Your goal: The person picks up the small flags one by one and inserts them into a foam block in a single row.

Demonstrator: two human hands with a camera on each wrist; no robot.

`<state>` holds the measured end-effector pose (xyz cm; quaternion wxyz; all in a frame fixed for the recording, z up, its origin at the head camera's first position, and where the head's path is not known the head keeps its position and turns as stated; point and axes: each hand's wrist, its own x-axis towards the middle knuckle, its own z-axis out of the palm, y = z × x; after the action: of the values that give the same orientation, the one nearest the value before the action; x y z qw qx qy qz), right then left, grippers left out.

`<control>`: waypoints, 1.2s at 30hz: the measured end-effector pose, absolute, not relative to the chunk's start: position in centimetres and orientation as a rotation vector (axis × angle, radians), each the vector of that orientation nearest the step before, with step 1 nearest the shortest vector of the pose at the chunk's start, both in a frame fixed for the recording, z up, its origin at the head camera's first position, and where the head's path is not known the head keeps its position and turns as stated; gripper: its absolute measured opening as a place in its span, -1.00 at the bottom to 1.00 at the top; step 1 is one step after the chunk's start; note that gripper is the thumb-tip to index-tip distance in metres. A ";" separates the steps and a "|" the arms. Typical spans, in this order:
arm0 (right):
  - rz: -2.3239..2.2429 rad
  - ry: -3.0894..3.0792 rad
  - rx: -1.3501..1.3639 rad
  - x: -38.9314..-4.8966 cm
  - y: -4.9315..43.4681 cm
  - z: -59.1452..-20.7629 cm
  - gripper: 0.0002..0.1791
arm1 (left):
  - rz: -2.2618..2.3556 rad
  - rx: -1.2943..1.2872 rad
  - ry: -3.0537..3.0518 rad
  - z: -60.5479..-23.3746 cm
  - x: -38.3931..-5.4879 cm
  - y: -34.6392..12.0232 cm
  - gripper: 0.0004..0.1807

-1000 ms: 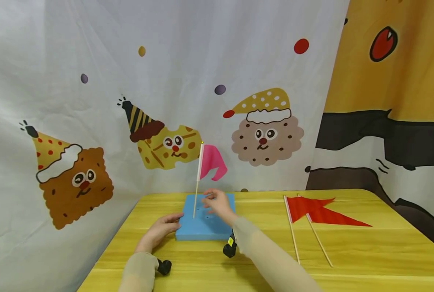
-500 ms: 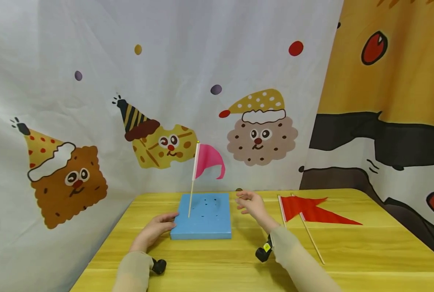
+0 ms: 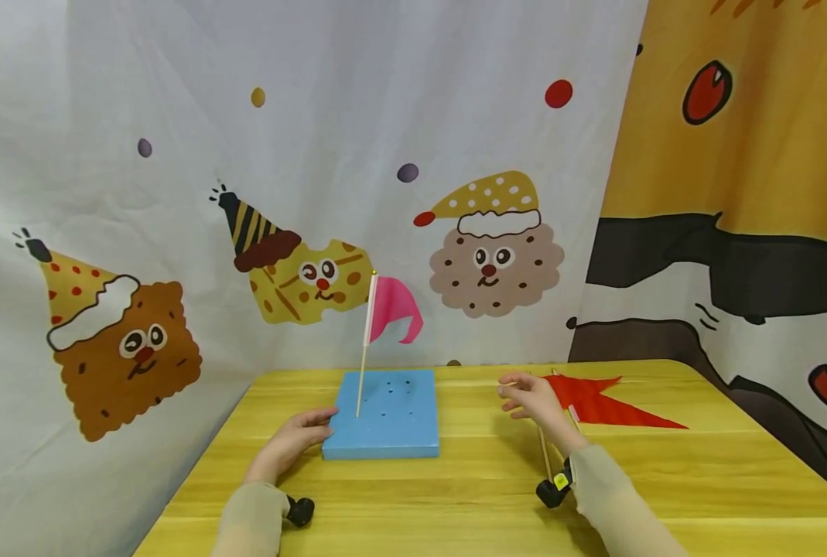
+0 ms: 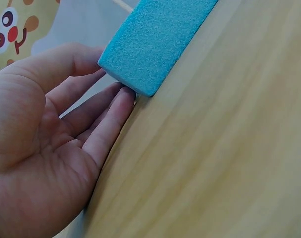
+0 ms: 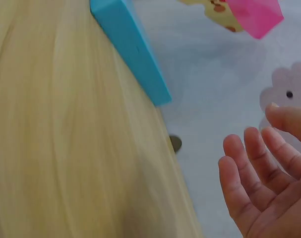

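We see the left hand at the left side of a blue foam block, its fingers relaxed and nearly straight, touching the block's edge rather than curling round it. The block lies flat on the wood-patterned table, and several small dark holes mark its top. Toward the left of that top stands a pink flag, leaning slightly right, its thin stick meeting the foam and its cloth curling down at the tip. Well to the right of the block, the right hand hangs above the table, fingers loosely bent and holding nothing, the thumb apart from them. From our head view it covers part of two red flags, which lie overlapping on the table with their pointed ends to the right. Behind the table we see a white cloth printed with cartoon snacks in hats
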<state>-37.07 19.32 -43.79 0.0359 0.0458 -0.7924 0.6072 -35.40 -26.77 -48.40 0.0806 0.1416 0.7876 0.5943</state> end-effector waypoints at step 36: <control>1.415 -2.852 -0.165 -36.0 25.4 -46.5 -0.53 | 1.764 0.386 2.342 -48.2 -35.2 -26.6 -0.40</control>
<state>-36.01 25.42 -46.49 -0.0232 -0.0516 -0.8944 0.4436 -35.17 -26.64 -48.17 0.0923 0.1299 0.7886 0.5939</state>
